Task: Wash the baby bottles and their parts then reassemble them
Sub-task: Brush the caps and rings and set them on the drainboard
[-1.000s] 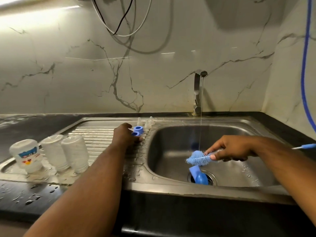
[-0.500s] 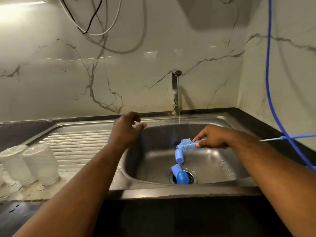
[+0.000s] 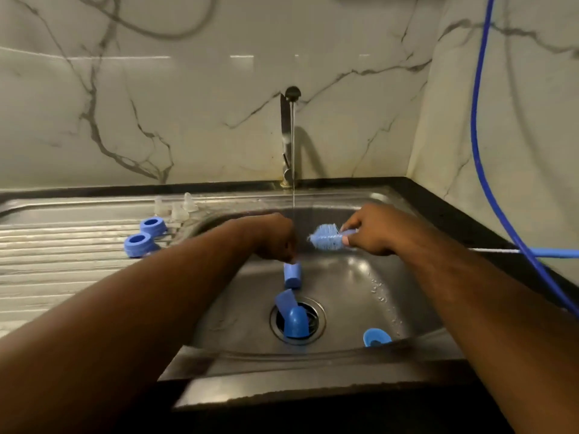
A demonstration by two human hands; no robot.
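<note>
Marble-walled corner, steel sink (image 3: 313,361), tap (image 3: 286,133) running a thin stream. The right hand (image 3: 372,233) grips the brush (image 3: 326,240) close behind the bristles and beside the water, likely ready to scrub. The left hand (image 3: 272,234) points down with its fingers curled at a blue cap (image 3: 292,274) in the basin; whether it pinches the cap cannot be told. A second cap (image 3: 291,317) lies on the drain. Collars (image 3: 138,244) and teats (image 3: 175,209) sit on the drainboard (image 3: 62,261), left.

The brush (image 3: 324,239) at my right hand (image 3: 372,231) has pale blue bristles. Just under my left hand (image 3: 275,238) I see a mid-blue cap (image 3: 292,275). Nearer me than both hands, a second cap (image 3: 293,317) and a ring (image 3: 376,337) show the same blue. Left of the left hand, a collar (image 3: 139,244) and a second collar (image 3: 153,226) are blue, and the teats (image 3: 175,208) are cloudy clear. The sink (image 3: 360,292) is grey steel and its drainboard (image 3: 62,255) is ribbed. Beyond the hands, the wall (image 3: 188,120) is cream marble with dark grey veins. A bright blue cable (image 3: 479,151) runs right of my right hand.
</note>
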